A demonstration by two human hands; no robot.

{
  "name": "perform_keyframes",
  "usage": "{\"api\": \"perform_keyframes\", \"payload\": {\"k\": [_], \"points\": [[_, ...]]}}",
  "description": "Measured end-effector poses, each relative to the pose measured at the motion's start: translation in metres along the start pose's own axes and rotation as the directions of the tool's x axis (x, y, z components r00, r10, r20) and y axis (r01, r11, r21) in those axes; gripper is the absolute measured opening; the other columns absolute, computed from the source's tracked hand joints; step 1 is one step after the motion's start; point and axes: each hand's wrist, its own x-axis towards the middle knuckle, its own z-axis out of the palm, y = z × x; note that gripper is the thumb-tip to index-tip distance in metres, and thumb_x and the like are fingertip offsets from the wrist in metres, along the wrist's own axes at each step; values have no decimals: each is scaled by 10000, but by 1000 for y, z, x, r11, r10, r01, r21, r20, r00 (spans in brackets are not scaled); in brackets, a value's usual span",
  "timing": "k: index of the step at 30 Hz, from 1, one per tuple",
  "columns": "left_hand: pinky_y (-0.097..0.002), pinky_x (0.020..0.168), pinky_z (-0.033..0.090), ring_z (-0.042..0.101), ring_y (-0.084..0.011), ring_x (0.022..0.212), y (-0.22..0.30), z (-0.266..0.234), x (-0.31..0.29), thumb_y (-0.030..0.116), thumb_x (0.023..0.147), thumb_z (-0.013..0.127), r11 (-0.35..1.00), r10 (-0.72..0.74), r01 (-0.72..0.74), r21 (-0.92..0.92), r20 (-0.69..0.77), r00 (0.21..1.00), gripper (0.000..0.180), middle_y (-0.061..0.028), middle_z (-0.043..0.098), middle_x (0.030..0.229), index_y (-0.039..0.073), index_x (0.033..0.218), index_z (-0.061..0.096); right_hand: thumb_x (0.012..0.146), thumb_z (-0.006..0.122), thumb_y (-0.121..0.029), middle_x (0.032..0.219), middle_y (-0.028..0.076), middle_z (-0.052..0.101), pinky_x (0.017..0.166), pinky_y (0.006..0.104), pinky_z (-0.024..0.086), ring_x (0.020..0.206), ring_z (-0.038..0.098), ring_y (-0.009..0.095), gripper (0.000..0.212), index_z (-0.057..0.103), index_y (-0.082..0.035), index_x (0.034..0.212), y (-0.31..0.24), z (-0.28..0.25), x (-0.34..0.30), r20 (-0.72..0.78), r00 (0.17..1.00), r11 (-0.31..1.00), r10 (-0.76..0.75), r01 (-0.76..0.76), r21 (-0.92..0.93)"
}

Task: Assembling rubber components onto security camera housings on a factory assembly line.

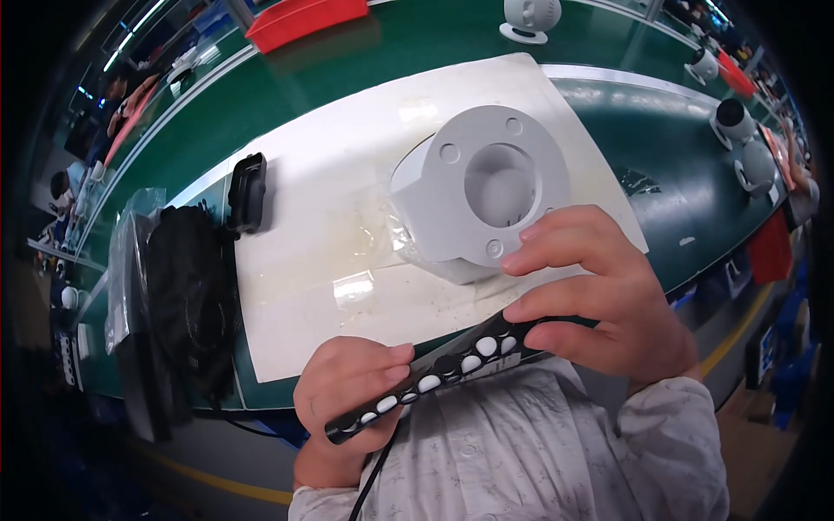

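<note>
A narrow black strip or folded sheet [447,369] with rows of white and black round pads is held slantwise near my body. My left hand [347,386] is closed around its lower left end, thumb along the top edge. At the upper right end, my right hand [599,295] has its thumb and middle finger closed on the strip, while the index finger reaches over toward the white housing. That white plastic housing [543,161] lies just beyond, with a flat ring-shaped base facing up, small round recesses in it, and a large central opening. Clear film clings to its left side.
A white board [313,269] covers the green bench under the housing. To the left are a small black tray [249,193], a black cloth bag [187,295] and clear plastic bags [130,260]. A red bin [304,22] and white fan-like units [532,17] stand farther back.
</note>
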Motion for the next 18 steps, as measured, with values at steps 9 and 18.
{"api": "perform_keyframes", "payload": {"k": [9, 18], "points": [[-278, 590, 459, 582, -225, 663, -3, 1, -4, -28, 612, 660, 986, -140, 132, -104, -76, 987, 196, -142, 630, 820, -12, 793, 584, 633, 685, -39, 925, 69, 579, 769, 361, 430, 876, 547, 268, 286, 576, -65, 896, 8, 21, -13, -244, 968, 967, -67, 123, 223], [-260, 622, 452, 578, -201, 721, -3, 2, -13, -49, 663, 648, 868, -400, 337, -365, -109, 910, 221, -190, 615, 857, -30, 865, 560, 643, 638, 31, 840, 53, 597, 713, 334, 433, 831, 569, 249, 265, 563, -65, 878, 6, 22, -10, -321, 886, 938, -335, 346, -22]]}}
